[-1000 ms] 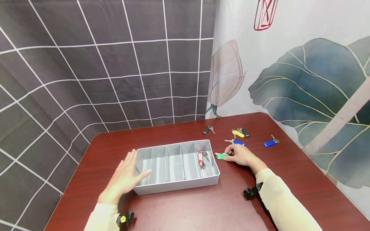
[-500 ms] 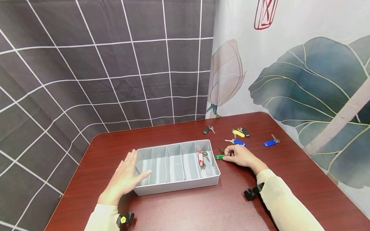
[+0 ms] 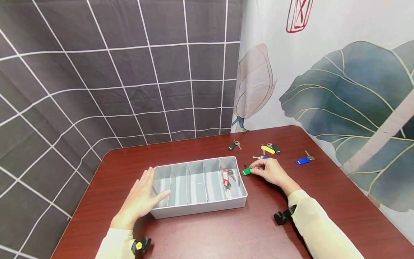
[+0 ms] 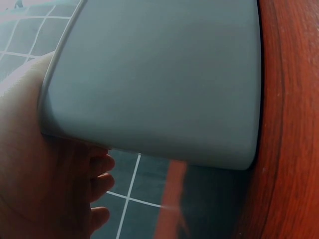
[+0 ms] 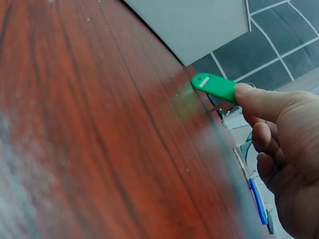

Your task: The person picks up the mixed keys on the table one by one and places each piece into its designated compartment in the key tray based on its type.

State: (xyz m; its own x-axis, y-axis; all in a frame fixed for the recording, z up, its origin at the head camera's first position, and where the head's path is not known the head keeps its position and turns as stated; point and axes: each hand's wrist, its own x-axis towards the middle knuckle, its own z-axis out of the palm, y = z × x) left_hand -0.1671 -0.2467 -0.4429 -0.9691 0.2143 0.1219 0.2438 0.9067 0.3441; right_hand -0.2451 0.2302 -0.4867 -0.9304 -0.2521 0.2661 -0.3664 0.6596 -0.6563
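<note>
A grey tray [image 3: 200, 208] with several compartments stands on the table. My left hand [image 3: 139, 196] rests against its left end, fingers straight and thumb reaching over the rim. In the left wrist view, the tray's wall [image 4: 154, 84] hides part of that hand [image 4: 35, 164]. Just right of the tray, my right hand [image 3: 272, 173] pinches a green key tag [image 3: 247, 171] between thumb and fingers. The right wrist view shows the tag [image 5: 215, 87] raised off the tabletop, near a tray corner. Its key is mostly hidden. A red key tag [image 3: 225, 176] with keys lies in the rightmost compartment.
Beyond my right hand lie a partly covered blue key tag [image 3: 265, 157], a yellow one [image 3: 268, 149] and a black one [image 3: 276, 148]. Another black tag [image 3: 231, 145] lies behind the tray, another blue tag [image 3: 302, 160] farther right. Curtains hang behind the table.
My right hand has lifted the green key tag slightly and turned it, shifting a little away from me. It now covers more of the nearby blue tag. The left hand stays put.
</note>
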